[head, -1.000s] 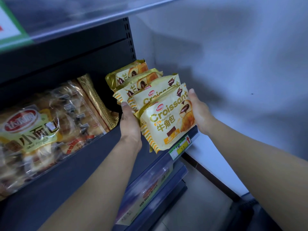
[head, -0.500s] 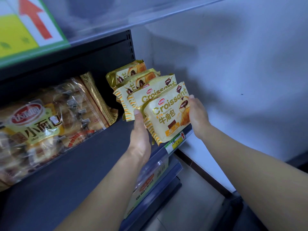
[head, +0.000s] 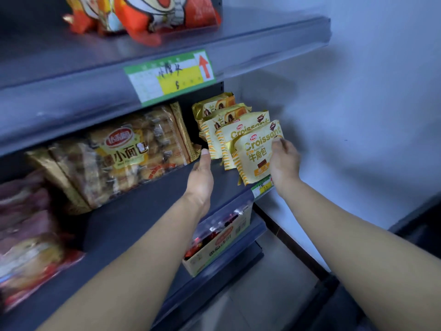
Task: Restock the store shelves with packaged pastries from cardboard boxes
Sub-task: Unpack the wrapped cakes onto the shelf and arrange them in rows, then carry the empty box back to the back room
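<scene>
Vantage: head-worn, sitting just above and behind both forearms.
Facing: looking forward and down, angling leftward along the dark middle shelf (head: 133, 220).
Nearness: close, within arm's reach of the croissant packets (head: 253, 154).
Coverage: taking in three shelf levels, white wall (head: 358, 91) at right.
Edges: blurring, perhaps from head motion.

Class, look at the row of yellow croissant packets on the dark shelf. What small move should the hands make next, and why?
Probably nudge the front yellow croissant packet back against the row. It overhangs the dark shelf's front edge and covers part of the green price tag. The right hand already rests on its right side, and the left hand touches the row's left edge, ready to steady it.
</scene>
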The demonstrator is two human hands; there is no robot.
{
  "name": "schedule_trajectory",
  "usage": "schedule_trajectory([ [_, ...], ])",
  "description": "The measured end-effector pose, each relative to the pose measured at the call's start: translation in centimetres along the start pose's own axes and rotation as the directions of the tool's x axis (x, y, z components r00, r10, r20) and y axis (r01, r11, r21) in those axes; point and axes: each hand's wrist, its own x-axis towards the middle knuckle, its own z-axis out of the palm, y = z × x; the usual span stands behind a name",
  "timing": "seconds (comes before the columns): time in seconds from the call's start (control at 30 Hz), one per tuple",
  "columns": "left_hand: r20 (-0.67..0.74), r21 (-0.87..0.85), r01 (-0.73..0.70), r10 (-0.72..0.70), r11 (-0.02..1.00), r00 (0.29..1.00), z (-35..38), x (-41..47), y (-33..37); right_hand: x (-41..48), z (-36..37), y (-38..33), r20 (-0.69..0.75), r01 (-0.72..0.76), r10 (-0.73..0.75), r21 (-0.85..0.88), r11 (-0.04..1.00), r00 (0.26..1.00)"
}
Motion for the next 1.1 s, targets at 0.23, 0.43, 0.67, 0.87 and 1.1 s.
schedule_trajectory([
  [0.23, 0.010, 0.106, -0.086, 0.086, 0.991, 0.996, -5.0, -8.1, 1.6, -10.7, 0.6, -4.0, 0.201, 0.142, -0.128, -0.056, 0.988, 0.971],
  [0.43, -0.073, 0.128, -0.148, 0.159, 0.981, 0.985, -13.0, -15.4, 1.8, -21.8, 1.9, -5.9, 0.401, 0.219, -0.170, -0.079, 0.973, 0.900],
  [0.67, -0.270, 0.220, -0.086, 0.146, 0.972, 0.952, -25.3, -23.0, -1.4, -34.5, 5.5, -4.6, 0.621, 0.175, -0.089, -0.079, 0.981, 0.779],
  [0.87, -0.406, 0.174, 0.013, 0.060, 0.985, 0.912, -33.7, -29.4, -4.6, -43.1, 8.7, -2.5, 0.728, 0.181, -0.032, -0.127, 0.975, 0.685],
  [1.1, -0.514, 0.127, 0.097, -0.018, 0.987, 0.858, -38.6, -35.2, -7.3, -49.4, 10.3, -1.0, 0.838, 0.221, 0.038, -0.187, 0.957, 0.544],
])
